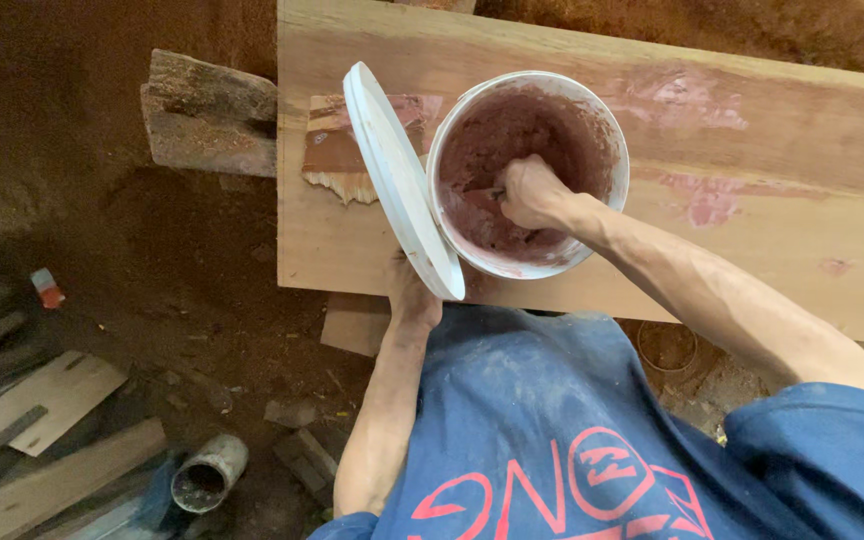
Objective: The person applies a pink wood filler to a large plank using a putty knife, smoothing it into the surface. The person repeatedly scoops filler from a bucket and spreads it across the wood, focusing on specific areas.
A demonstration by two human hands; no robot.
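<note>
- Head view, looking straight down: one white bucket (592,120) standing on one broad wooden plank (772,150), near its front edge, partly filled with thick reddish-brown paste (512,130).
- Right hand (530,192) down inside the bucket, fist closed around a slim tool handle; tool end sunk in the paste, kind not clear.
- Left hand (410,292) at the plank's near edge, under one white lid (397,180) propped on edge against the bucket wall; fingers hidden, so grip cannot be told.
- Handling, as a judgement: bucket likely weighty with paste, wall thin and a little flexible, inner face smeared and slick; best held by the clean outer wall or rim. Lid light, stiff, safest by its rim.
- Count elsewhere: one paste-stained board scrap (337,150) behind the lid, one rough wood block (207,115) beside the plank, one short pipe piece (209,473) on the dirt floor (152,280).
</note>
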